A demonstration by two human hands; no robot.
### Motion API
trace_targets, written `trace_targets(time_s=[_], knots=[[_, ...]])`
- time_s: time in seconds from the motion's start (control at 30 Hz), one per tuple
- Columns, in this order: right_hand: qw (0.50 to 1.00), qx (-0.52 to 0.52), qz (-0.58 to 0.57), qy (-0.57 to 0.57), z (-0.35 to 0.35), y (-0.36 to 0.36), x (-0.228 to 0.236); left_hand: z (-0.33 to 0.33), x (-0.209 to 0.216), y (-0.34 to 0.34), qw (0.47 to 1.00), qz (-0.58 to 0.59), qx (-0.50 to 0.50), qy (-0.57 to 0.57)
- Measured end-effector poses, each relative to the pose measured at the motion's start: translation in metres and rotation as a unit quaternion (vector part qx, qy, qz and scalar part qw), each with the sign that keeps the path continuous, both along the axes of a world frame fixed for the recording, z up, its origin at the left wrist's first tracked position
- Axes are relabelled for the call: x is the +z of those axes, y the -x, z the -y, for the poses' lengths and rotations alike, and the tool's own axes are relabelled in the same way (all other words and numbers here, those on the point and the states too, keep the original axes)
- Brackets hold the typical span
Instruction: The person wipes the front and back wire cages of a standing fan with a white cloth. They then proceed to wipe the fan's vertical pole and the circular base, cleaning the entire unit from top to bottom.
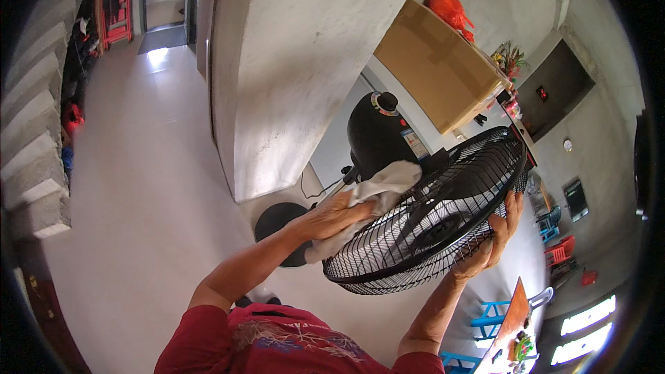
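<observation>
A black standing fan fills the middle, its wire grille [429, 225] tilted toward me and its motor housing [377, 131] behind. Around a whitish cloth [389, 183] my left hand [331, 216] is closed, pressing it to the back rim of the grille on the left side. My right hand [490, 244] grips the front rim of the grille at the lower right, its fingers curled over the edge. Below my left forearm shows the fan's round black base [277, 225] on the floor, partly hidden by that arm.
A concrete pillar [277, 83] rises just beyond the fan. Behind stands a large cardboard box [443, 62] topped by a red plastic bag [449, 10]. To the right are a wooden table [509, 325] and blue stools [490, 315]. Concrete stairs [34, 159] line the far left.
</observation>
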State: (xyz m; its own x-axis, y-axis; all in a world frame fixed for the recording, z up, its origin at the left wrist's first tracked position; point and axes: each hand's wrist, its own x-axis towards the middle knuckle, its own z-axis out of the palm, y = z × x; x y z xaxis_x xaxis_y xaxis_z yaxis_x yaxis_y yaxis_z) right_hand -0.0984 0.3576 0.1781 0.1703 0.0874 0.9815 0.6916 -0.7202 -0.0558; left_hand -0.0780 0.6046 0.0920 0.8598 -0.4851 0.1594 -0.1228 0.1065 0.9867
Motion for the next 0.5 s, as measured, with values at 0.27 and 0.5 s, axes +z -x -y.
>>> trace_targets(time_s=[0.27, 0.5], knots=[[1.000, -0.021, -0.010, 0.003, -0.002, 0.000, 0.000, -0.003, -0.077, -0.005, 0.989, -0.081, 0.058, 0.111], [0.999, -0.020, -0.044, 0.005, -0.007, 0.011, 0.005, 0.036, 0.001, -0.076, 0.941, 0.275, 0.116, 0.158]])
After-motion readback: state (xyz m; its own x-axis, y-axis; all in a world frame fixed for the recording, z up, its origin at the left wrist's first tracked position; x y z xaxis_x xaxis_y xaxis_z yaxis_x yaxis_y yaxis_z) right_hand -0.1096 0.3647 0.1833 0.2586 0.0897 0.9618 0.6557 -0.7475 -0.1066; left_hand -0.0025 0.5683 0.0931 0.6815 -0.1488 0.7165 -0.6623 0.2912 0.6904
